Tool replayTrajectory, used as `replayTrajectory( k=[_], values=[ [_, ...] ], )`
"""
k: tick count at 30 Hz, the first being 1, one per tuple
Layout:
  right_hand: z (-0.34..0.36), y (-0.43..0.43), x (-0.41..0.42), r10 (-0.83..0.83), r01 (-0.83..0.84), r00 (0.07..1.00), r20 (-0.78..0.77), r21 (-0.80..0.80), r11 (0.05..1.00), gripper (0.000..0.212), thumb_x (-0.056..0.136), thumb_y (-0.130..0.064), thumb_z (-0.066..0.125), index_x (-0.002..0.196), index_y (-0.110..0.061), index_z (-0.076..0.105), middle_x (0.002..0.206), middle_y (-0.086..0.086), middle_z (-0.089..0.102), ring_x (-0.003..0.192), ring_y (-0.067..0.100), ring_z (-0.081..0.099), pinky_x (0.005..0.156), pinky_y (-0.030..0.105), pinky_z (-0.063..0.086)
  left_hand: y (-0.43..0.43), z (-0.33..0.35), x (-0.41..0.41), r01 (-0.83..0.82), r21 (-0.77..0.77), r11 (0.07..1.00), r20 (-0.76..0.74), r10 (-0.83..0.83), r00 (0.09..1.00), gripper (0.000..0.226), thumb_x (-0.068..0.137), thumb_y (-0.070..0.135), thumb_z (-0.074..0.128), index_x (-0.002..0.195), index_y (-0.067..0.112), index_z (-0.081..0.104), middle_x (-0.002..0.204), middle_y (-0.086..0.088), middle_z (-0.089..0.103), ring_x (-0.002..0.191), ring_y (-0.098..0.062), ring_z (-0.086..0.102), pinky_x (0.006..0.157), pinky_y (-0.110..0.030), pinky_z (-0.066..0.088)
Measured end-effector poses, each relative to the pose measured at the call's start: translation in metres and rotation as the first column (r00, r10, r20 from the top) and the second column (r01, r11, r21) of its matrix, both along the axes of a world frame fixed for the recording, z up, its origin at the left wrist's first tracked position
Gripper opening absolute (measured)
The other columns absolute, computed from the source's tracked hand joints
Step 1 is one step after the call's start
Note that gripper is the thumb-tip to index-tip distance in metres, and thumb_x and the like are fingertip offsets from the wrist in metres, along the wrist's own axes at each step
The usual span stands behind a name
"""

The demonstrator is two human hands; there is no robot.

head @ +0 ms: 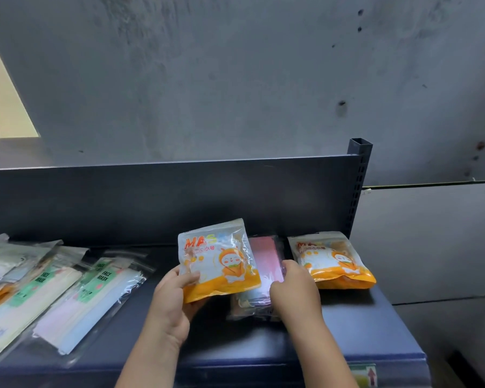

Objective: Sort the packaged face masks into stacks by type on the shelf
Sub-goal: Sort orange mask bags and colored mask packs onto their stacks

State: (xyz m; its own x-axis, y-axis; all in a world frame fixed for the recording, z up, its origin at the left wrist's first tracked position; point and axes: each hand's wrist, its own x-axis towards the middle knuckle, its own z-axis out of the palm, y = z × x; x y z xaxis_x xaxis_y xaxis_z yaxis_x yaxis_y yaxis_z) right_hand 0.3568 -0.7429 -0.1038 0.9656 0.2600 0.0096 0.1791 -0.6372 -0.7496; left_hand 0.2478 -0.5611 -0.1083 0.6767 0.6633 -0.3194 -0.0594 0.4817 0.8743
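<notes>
My left hand grips the lower left corner of an orange cartoon mask pack, held tilted above the dark blue shelf. My right hand is closed on the right edge of a clear pack of pink and pastel masks lying on the shelf behind the held pack. A stack of matching orange cartoon packs lies at the shelf's right end. On the left lie clear "FACE MASK" packs with green labels, overlapping each other.
The shelf's dark back panel rises behind the packs, with a perforated upright post at the right. More mixed packs pile at the far left edge. A concrete wall stands behind. A price label sits on the shelf's front lip.
</notes>
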Motion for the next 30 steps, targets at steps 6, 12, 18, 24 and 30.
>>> replayTrajectory(
  k=[6, 12, 18, 24, 30],
  values=[
    [0.019, -0.005, -0.004, -0.043, 0.038, 0.999, 0.025, 0.174, 0.984, 0.03, 0.102, -0.022, 0.048, 0.126, -0.019, 0.065, 0.121, 0.0, 0.064, 0.095, 0.013, 0.055, 0.073, 0.029, 0.046, -0.013, 0.007, 0.015, 0.071, 0.033, 0.997, -0.003, -0.071, 0.997, 0.029, 0.098, 0.005, 0.061, 0.126, 0.008, 0.064, 0.116, -0.019, 0.077, 0.103, -0.036, 0.075, 0.067, -0.039, 0.061],
    [0.043, -0.019, 0.001, 0.007, 0.164, 0.965, -0.262, 0.625, 0.763, 0.026, 0.106, -0.031, 0.05, 0.104, -0.022, 0.074, 0.098, -0.004, 0.078, 0.093, 0.013, 0.074, 0.074, 0.032, 0.06, -0.04, 0.023, 0.041, 0.15, 0.078, 0.986, 0.001, -0.151, 0.989, 0.026, 0.099, 0.004, 0.059, 0.124, 0.006, 0.065, 0.113, -0.019, 0.079, 0.1, -0.037, 0.076, 0.071, -0.042, 0.062],
    [0.028, -0.047, 0.033, -0.089, 0.265, 0.959, -0.268, 0.748, 0.609, 0.031, 0.094, -0.001, 0.069, 0.122, -0.015, 0.067, 0.109, 0.001, 0.074, 0.092, 0.012, 0.074, 0.064, 0.018, 0.056, -0.077, 0.036, 0.071, 0.283, 0.232, 0.931, -0.048, -0.279, 0.959, 0.022, 0.099, 0.002, 0.058, 0.118, 0.006, 0.067, 0.105, -0.014, 0.082, 0.093, -0.028, 0.079, 0.078, -0.042, 0.066],
    [0.011, -0.085, 0.075, -0.322, 0.366, 0.928, -0.188, 0.633, 0.682, 0.033, 0.091, -0.005, 0.067, 0.121, -0.018, 0.07, 0.115, 0.004, 0.075, 0.101, 0.02, 0.072, 0.088, 0.039, 0.06, -0.121, 0.041, 0.113, 0.423, 0.351, 0.835, -0.165, -0.39, 0.906, 0.027, 0.095, 0.005, 0.063, 0.121, 0.011, 0.065, 0.11, -0.005, 0.079, 0.097, -0.02, 0.077, 0.077, -0.029, 0.062],
    [0.002, -0.109, 0.093, -0.378, 0.354, 0.925, 0.035, 0.276, 0.893, 0.041, 0.091, -0.01, 0.058, 0.13, -0.017, 0.069, 0.129, 0.005, 0.071, 0.12, 0.027, 0.064, 0.099, 0.038, 0.051, -0.15, 0.022, 0.157, 0.518, 0.403, 0.755, -0.386, -0.373, 0.844, 0.064, 0.064, 0.029, 0.06, 0.129, 0.023, 0.061, 0.119, -0.002, 0.071, 0.105, -0.024, 0.07, 0.092, -0.039, 0.06]
  ],
)
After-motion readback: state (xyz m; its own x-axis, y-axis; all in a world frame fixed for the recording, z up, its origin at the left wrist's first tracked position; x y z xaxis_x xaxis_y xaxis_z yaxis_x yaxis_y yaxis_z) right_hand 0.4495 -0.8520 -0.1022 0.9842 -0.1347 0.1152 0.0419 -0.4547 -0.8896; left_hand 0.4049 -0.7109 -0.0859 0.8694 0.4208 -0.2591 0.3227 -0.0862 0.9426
